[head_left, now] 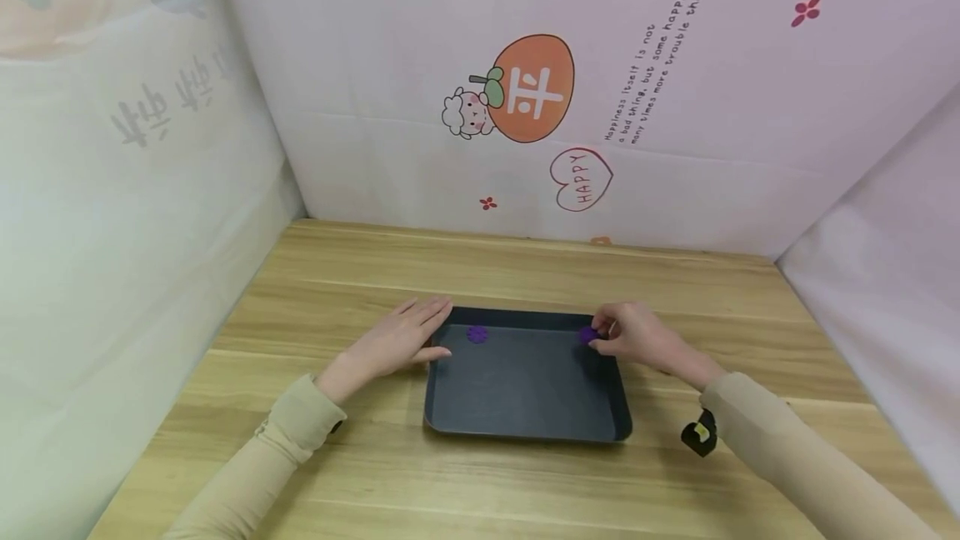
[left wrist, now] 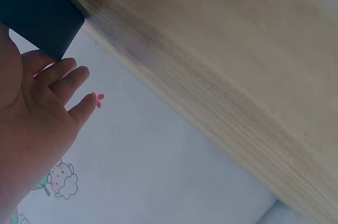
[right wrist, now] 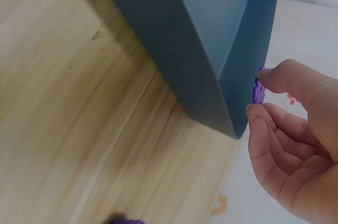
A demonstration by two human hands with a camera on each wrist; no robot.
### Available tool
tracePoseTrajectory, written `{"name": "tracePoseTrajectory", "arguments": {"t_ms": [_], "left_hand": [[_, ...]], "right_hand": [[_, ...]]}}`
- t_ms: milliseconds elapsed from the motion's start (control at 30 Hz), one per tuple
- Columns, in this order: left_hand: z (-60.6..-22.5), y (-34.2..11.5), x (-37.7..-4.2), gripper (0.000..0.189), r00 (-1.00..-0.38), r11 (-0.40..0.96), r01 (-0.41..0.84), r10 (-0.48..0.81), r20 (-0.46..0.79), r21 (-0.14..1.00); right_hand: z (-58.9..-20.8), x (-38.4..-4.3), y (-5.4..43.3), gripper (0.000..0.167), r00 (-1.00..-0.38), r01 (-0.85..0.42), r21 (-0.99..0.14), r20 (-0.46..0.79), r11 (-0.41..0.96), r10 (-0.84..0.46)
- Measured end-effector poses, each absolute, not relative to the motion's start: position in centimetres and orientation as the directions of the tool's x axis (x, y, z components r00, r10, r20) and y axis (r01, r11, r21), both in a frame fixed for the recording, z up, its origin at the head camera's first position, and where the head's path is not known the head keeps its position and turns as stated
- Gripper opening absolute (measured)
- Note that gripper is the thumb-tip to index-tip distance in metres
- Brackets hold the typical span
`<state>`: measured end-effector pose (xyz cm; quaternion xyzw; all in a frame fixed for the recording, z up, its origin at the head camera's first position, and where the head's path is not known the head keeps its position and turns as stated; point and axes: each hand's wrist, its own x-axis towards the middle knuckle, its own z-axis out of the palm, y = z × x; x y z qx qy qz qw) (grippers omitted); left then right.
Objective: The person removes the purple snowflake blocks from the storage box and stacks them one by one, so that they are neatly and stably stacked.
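A dark blue-grey rectangular tray (head_left: 528,382) lies on the wooden table. My left hand (head_left: 397,338) rests at its far left corner, fingers fairly straight and thumb over the left rim; the left wrist view shows the fingertips by the tray corner. Inside the tray near that corner sits a purple notched disc (head_left: 477,334), flower-like in outline. At the far right corner, my right hand (head_left: 636,337) pinches a second purple notched disc (right wrist: 258,89) between thumb and fingertips. In the head view the fingers partly cover this disc; whether it touches the tray is unclear.
A purple thing (right wrist: 127,221) shows at the bottom edge of the right wrist view, mostly cut off. The wooden table (head_left: 360,465) surrounds the tray. Behind it hangs a printed white sheet (head_left: 405,165), with pale sheets on both sides.
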<state>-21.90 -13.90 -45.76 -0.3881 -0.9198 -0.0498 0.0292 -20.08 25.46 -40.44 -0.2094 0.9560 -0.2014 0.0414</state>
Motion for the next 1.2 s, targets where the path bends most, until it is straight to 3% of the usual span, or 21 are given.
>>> {"name": "tracePoseTrajectory", "arguments": {"t_ms": [367, 1200], "left_hand": [[-45.7, -13.8, -21.9, 0.079, -0.701, 0.697, 0.713, 0.709, 0.08, 0.071], [-45.7, -13.6, -21.8, 0.077, -0.7, 0.698, 0.714, 0.708, 0.094, 0.056]], "right_hand": [[-40.2, -19.5, 28.8, 0.019, -0.933, -0.314, -0.436, -0.02, 0.844, -0.358], [-42.4, -17.6, 35.8, 0.019, -0.959, -0.278, -0.386, 0.062, 0.879, -0.276]]}}
